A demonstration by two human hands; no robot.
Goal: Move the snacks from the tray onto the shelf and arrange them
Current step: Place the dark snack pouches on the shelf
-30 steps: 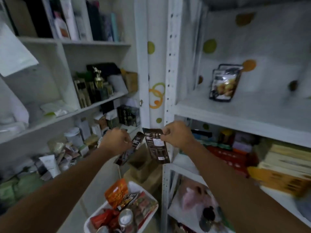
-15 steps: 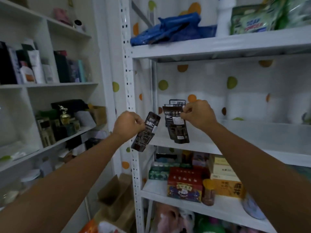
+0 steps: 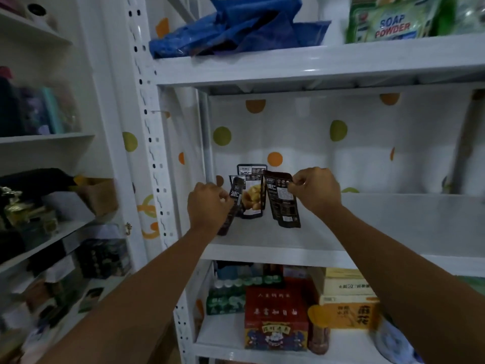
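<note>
Both hands are over the left end of the white middle shelf (image 3: 367, 227). My left hand (image 3: 208, 206) grips a dark snack pouch (image 3: 232, 206) that hangs edge-on at the shelf's left side. My right hand (image 3: 315, 191) pinches the top corner of a second dark pouch (image 3: 283, 203), its printed back towards me, its lower edge at the shelf board. Between them a pouch with a yellow food picture (image 3: 252, 199) stands upright on the shelf, and another pouch (image 3: 252, 169) stands behind it. The tray is out of view.
The shelf above carries a blue plastic bag (image 3: 236, 24) and a green soap powder bag (image 3: 393, 19). Below are a red box (image 3: 275, 313), yellow cartons (image 3: 349, 298) and green packs (image 3: 225, 292). A perforated white upright (image 3: 154, 153) stands at the left, with a cluttered side rack (image 3: 44, 206) beyond.
My view rose from the tray and lower shelves to the middle shelf. Both hands carried their pouches up and forward, reaching the two pouches standing there.
</note>
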